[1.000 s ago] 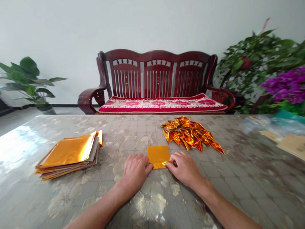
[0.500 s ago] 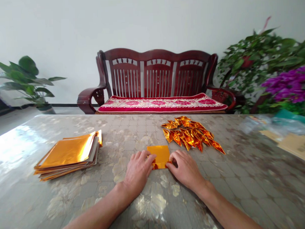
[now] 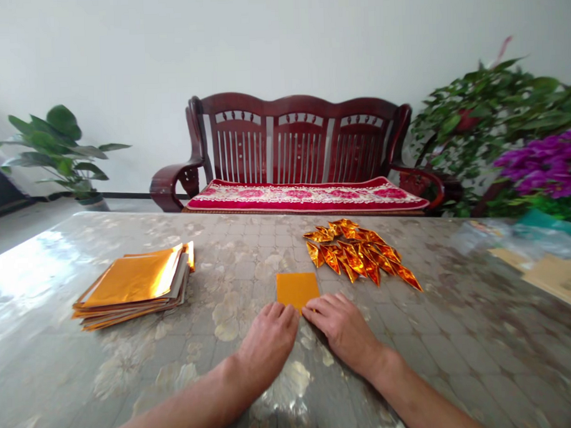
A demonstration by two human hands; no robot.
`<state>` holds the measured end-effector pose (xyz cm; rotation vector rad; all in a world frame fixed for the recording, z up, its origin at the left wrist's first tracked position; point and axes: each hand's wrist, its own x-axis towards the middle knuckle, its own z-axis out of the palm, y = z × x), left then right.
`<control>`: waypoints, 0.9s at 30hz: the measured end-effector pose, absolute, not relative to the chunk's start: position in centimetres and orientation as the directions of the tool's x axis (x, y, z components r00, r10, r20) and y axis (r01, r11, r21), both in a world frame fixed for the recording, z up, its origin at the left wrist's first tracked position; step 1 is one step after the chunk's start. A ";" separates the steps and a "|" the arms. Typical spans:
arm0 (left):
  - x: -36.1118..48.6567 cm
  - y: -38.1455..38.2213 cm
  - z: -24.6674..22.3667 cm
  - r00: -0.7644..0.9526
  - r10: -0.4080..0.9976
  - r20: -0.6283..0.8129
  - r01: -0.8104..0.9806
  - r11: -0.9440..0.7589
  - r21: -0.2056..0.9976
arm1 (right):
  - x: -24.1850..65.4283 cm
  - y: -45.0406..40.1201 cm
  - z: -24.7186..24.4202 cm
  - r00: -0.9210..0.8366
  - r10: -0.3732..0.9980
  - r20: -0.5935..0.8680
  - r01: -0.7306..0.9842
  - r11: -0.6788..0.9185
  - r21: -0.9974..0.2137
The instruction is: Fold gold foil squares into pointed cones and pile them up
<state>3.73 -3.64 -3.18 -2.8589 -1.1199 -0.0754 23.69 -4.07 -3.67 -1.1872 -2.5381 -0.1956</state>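
A square of gold foil paper (image 3: 297, 290) lies flat on the marble-patterned table top (image 3: 231, 259), directly ahead of me. My right hand (image 3: 341, 332) has its fingertips at the near edge of the square, though the back of the hand hides any pinch. My left hand (image 3: 267, 346) rests just left of that edge, fingers spread slightly and apparently holding nothing. Beyond the square sits a heap of folded gold foil triangles (image 3: 357, 256). A thick stack of gold foil sheets (image 3: 133, 283) lies on the left.
A dark red wooden bench (image 3: 297, 148) with a red floral cushion (image 3: 306, 196) stands beyond the far table edge. A potted plant (image 3: 53, 144) stands on the left, with foliage and purple flowers (image 3: 541, 167) on the right. Plastic wrap (image 3: 497, 236) and cardboard (image 3: 554, 278) lie at the right of the table.
Both hands have slid back toward me and now sit at the square's near edge. The square lies flatter, and its shiny folded strip no longer shows. The heap and stack stay put.
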 end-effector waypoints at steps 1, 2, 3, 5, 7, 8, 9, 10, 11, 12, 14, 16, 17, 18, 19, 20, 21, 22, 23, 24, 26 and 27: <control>3.7 -3.8 -3.1 0.726 0.684 0.065 0.687 -0.724 -0.056 | 23.7 -4.2 -3.6 -0.591 0.728 0.348 0.774 0.633 -0.011; 3.7 -4.0 -3.0 0.722 0.689 0.061 0.692 -0.719 -0.065 | 23.7 -4.4 -3.6 -0.583 0.736 0.344 0.782 0.624 -0.009; 3.7 -4.2 -3.0 0.720 0.691 0.059 0.694 -0.717 -0.074 | 23.8 -4.5 -3.5 -0.574 0.745 0.341 0.790 0.613 -0.011; 3.7 -4.5 -3.2 0.721 0.690 0.064 0.692 -0.715 -0.096 | 23.8 -4.9 -3.4 -0.550 0.764 0.338 0.806 0.591 -0.022; 3.7 -4.8 -3.5 0.715 0.695 0.077 0.698 -0.705 -0.127 | 24.0 -5.2 -3.4 -0.524 0.779 0.343 0.822 0.569 -0.036; 3.8 -5.0 -3.7 0.708 0.701 0.085 0.705 -0.695 -0.143 | 24.1 -5.3 -3.4 -0.513 0.785 0.348 0.828 0.559 -0.040; 3.8 -5.1 -3.9 0.701 0.707 0.094 0.712 -0.684 -0.159 | 24.3 -5.3 -3.4 -0.502 0.789 0.353 0.834 0.550 -0.041; 3.8 -5.2 -4.0 0.694 0.712 0.105 0.718 -0.674 -0.174 | 24.5 -5.3 -3.5 -0.492 0.794 0.358 0.841 0.540 -0.040; 3.9 -5.3 -4.2 0.689 0.715 0.115 0.722 -0.666 -0.188 | 24.7 -5.3 -3.6 -0.481 0.798 0.365 0.849 0.527 -0.035; 3.9 -5.3 -4.2 0.685 0.717 0.125 0.726 -0.659 -0.199 | 24.9 -5.3 -3.7 -0.469 0.802 0.370 0.857 0.514 -0.028; 3.8 -5.4 -4.3 0.682 0.719 0.136 0.729 -0.651 -0.211 | 25.4 -5.2 -3.9 -0.446 0.805 0.392 0.873 0.488 -0.008; 3.8 -5.3 -4.2 0.688 0.713 0.131 0.722 -0.657 -0.218 | 25.6 -5.0 -4.1 -0.394 0.801 0.451 0.898 0.439 0.005; 3.7 -5.3 -4.1 0.694 0.709 0.125 0.716 -0.662 -0.222 | 25.6 -5.0 -4.2 -0.372 0.791 0.486 0.905 0.426 0.000; 3.7 -5.2 -4.1 0.702 0.702 0.119 0.708 -0.669 -0.227 | 25.5 -5.0 -4.2 -0.357 0.777 0.519 0.905 0.425 -0.013; 3.7 -5.2 -4.1 0.710 0.695 0.113 0.699 -0.676 -0.232 | 25.2 -5.0 -4.2 -0.353 0.761 0.544 0.898 0.439 -0.031; 3.7 -5.1 -4.1 0.715 0.690 0.111 0.693 -0.681 -0.236 | 24.9 -5.0 -4.1 -0.360 0.746 0.560 0.885 0.464 -0.049; 3.7 -5.1 -4.1 0.720 0.686 0.111 0.689 -0.685 -0.237 | 24.5 -5.1 -3.9 -0.374 0.730 0.572 0.865 0.497 -0.069; 3.7 -5.1 -4.2 0.724 0.681 0.114 0.685 -0.688 -0.238 | 24.1 -5.1 -3.7 -0.389 0.724 0.570 0.847 0.524 -0.087; 3.7 -5.1 -4.2 0.726 0.677 0.121 0.683 -0.690 -0.237 | 23.7 -5.2 -3.6 -0.389 0.718 0.577 0.838 0.536 -0.102; 3.7 -5.1 -4.3 0.727 0.674 0.130 0.683 -0.691 -0.237 | 23.3 -5.2 -3.4 -0.377 0.714 0.589 0.835 0.537 -0.116; 3.7 -5.1 -4.3 0.731 0.667 0.145 0.680 -0.693 -0.241 | 22.8 -5.1 -3.3 -0.363 0.722 0.589 0.833 0.535 -0.142; 3.7 -5.1 -4.3 0.734 0.662 0.150 0.676 -0.695 -0.245 | 22.6 -5.1 -3.3 -0.379 0.727 0.573 0.826 0.545 -0.146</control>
